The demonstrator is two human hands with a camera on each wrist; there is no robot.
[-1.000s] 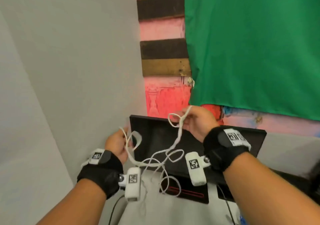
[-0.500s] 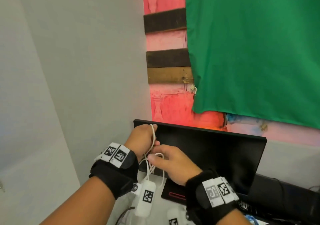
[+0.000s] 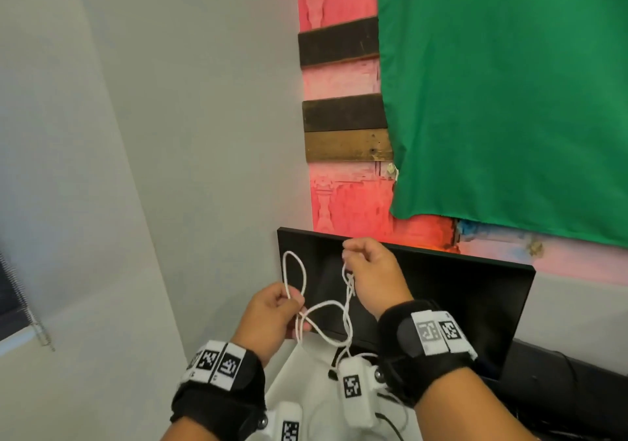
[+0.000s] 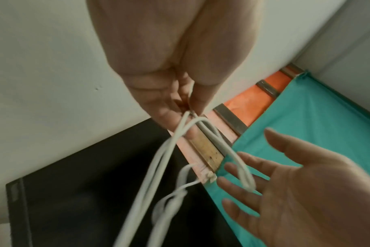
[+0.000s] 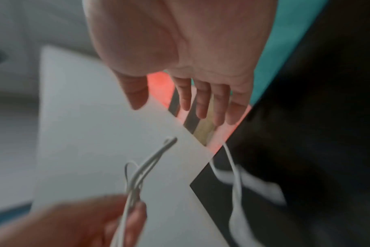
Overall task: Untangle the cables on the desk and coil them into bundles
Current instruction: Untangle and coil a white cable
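Closest in, both wrists are wearing black straps, each carrying white tags printed with square black-and-white code markers: blocky patterns, not lettering. A white camera pod with another such marker is hanging under the right wrist, over the white desk.

Just beyond, the left hand is pinching the white cable between thumb and fingertips, several strands bunching together at that pinch. One tall loop is standing up above the hand, and more loops are sagging down towards the desk. The whole cable is up in the air in front of the monitor.

The right hand is sitting higher; its wrist camera is showing the fingers spread apart and straight, gripping nothing, with a strand hanging just beside them.

Behind, the dark monitor is showing nothing. Further back, a green cloth is hanging over a pink wall with dark wooden planks, a grey wall alongside.
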